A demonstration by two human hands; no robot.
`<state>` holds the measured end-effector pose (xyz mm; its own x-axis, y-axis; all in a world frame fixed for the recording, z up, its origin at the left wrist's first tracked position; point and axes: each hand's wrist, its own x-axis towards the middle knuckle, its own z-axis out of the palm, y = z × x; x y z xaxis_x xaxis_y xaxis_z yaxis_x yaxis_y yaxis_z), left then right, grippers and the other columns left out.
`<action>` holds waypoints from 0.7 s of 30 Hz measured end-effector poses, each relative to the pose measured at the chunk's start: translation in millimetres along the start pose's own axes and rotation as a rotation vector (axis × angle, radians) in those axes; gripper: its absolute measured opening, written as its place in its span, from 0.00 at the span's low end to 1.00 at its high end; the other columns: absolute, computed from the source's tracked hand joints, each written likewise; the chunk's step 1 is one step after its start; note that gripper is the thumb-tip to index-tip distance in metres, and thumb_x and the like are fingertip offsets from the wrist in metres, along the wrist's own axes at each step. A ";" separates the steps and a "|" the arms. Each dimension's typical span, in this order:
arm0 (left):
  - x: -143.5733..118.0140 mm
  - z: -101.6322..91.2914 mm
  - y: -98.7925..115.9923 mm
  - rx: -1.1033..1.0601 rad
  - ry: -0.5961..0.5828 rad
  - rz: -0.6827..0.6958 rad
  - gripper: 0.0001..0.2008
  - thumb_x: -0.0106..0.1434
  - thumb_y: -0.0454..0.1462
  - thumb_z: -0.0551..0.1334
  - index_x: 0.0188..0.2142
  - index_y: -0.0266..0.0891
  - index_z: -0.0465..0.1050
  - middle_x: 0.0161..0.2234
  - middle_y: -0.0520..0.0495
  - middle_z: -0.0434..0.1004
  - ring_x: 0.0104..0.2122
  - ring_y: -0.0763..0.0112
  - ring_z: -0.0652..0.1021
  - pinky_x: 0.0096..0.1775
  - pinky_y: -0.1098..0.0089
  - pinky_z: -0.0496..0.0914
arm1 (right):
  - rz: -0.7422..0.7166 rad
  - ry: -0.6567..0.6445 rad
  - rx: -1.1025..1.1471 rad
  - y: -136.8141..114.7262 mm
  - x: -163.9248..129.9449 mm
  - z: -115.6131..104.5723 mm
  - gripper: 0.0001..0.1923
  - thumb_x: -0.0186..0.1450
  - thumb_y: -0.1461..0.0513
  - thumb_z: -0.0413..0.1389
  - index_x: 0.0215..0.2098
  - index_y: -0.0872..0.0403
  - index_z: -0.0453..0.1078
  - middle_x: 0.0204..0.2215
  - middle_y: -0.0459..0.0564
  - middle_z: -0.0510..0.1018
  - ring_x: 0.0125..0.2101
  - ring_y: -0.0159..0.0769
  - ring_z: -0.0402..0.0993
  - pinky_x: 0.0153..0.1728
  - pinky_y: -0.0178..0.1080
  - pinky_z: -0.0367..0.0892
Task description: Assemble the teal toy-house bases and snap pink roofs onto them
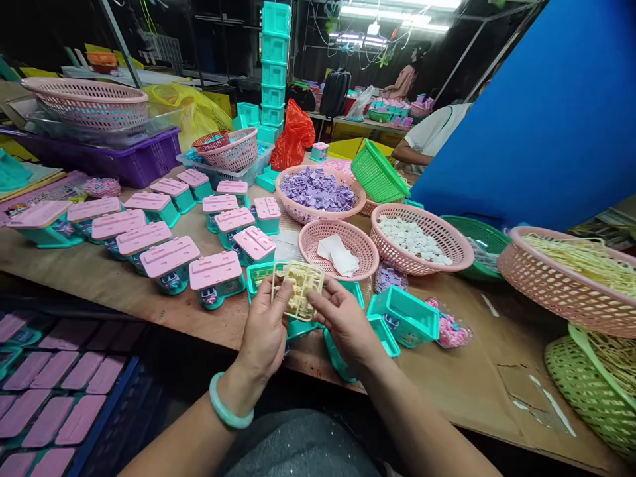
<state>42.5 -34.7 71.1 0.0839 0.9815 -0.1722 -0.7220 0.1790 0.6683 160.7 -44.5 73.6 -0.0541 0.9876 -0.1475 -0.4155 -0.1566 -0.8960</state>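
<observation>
Between my two hands is a pale yellow plastic sprue frame (298, 289) with small moulded parts inside it, held over the table's front edge. My left hand (265, 324) grips its left side, thumb on top, with a pale green bangle on the wrist. On the right side, my right hand (342, 318) pinches the frame between thumb and fingers. Partly hidden behind and below the hands are open teal boxes (385, 334). Another teal box (405, 317) stands just right of them. Several teal boxes with pink lids (217, 270) stand to the left.
Beyond my hands is a pink basket (313, 233) with white paper pieces. Further baskets hold purple parts (318, 189), white parts (412, 237) and yellow sprues (581, 258). Stacked pink-lidded boxes (64, 397) fill a crate at lower left. A blue panel (536, 112) rises at right; a person's arm (412, 154) shows behind it.
</observation>
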 end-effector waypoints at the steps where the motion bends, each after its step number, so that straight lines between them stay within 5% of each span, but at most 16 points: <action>1: -1.3 0.1 -0.2 -0.012 -0.012 0.000 0.14 0.62 0.40 0.71 0.46 0.40 0.75 0.48 0.46 0.83 0.53 0.60 0.80 0.56 0.62 0.72 | -0.015 0.007 -0.011 -0.4 1.6 1.4 0.26 0.53 0.53 0.73 0.48 0.51 0.77 0.46 0.50 0.85 0.44 0.42 0.83 0.46 0.43 0.79; 7: 0.1 -8.0 9.7 -0.041 -0.006 -0.093 0.12 0.64 0.33 0.67 0.47 0.39 0.72 0.46 0.44 0.83 0.50 0.62 0.81 0.51 0.64 0.75 | -0.095 0.147 0.066 -15.1 10.0 -2.1 0.26 0.53 0.56 0.72 0.49 0.50 0.77 0.45 0.50 0.85 0.47 0.47 0.82 0.50 0.48 0.78; 11: 3.6 -10.5 15.1 -0.038 0.023 -0.054 0.17 0.64 0.32 0.65 0.52 0.40 0.70 0.46 0.43 0.84 0.50 0.61 0.82 0.53 0.62 0.75 | -0.010 -0.052 0.010 -18.4 6.2 -2.4 0.24 0.56 0.55 0.70 0.50 0.49 0.78 0.47 0.50 0.84 0.49 0.48 0.81 0.52 0.50 0.76; 15: 3.4 -12.3 21.0 0.013 -0.109 -0.100 0.23 0.61 0.35 0.66 0.56 0.41 0.72 0.50 0.42 0.83 0.56 0.52 0.79 0.57 0.55 0.72 | -0.021 -0.216 -0.163 -11.4 3.2 -5.4 0.20 0.59 0.55 0.69 0.49 0.50 0.77 0.48 0.50 0.84 0.47 0.44 0.81 0.55 0.50 0.73; 17: 0.9 -23.0 26.0 0.136 -0.153 -0.009 0.22 0.63 0.38 0.67 0.57 0.43 0.73 0.54 0.41 0.81 0.60 0.52 0.75 0.61 0.55 0.68 | -0.063 -0.190 -0.241 -15.6 6.5 -15.5 0.19 0.60 0.55 0.69 0.48 0.50 0.77 0.46 0.50 0.84 0.46 0.42 0.81 0.54 0.49 0.74; 21: -11.6 -65.5 28.6 0.666 -0.032 0.361 0.27 0.55 0.39 0.75 0.55 0.46 0.76 0.58 0.42 0.77 0.63 0.52 0.71 0.67 0.55 0.58 | -0.229 -0.011 -0.336 -38.0 19.4 -42.8 0.29 0.55 0.60 0.73 0.53 0.45 0.71 0.45 0.46 0.84 0.45 0.40 0.80 0.49 0.45 0.76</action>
<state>-24.1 -45.4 44.9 -0.0520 0.9867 0.1542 -0.1416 -0.1601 0.9769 214.3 -19.9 87.0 -0.0054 0.9972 0.0747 -0.0984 0.0738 -0.9924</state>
